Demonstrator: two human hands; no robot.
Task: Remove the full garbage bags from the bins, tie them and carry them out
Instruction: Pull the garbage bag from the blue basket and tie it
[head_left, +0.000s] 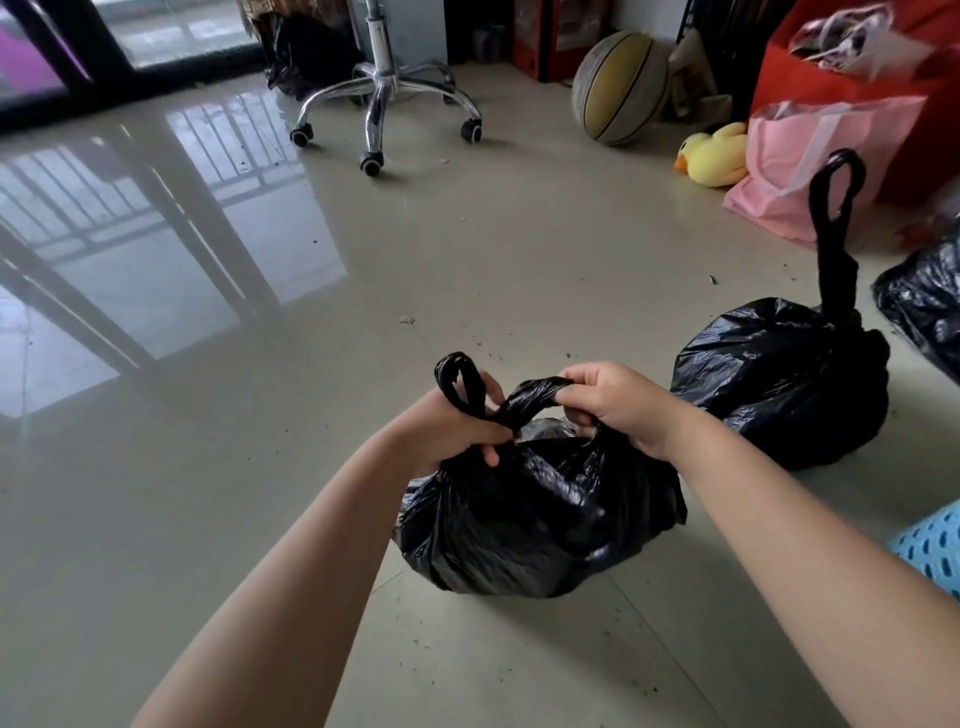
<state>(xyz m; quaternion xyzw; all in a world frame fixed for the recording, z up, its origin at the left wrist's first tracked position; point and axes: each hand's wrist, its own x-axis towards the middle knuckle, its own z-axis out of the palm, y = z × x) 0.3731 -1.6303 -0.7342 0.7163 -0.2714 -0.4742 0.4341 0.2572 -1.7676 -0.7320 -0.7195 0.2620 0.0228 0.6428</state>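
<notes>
A full black garbage bag (530, 525) sits on the floor right in front of me. My left hand (447, 428) grips one twisted handle of it, whose loop sticks up above my fingers. My right hand (618, 402) grips the other handle, and the two handles cross between my hands above the bag's mouth. Behind it to the right stands a second black bag (779, 384), tied, with one long handle loop pointing straight up. The edge of a third black bag (924, 301) shows at the far right.
A light blue perforated bin (930, 545) pokes in at the right edge. A chrome chair base (382, 98) stands ahead, with another black bag (306, 52) behind it. A ball (621, 85), a yellow plush duck (711, 156), a pink bag (810, 161) and a red box (852, 67) crowd the right.
</notes>
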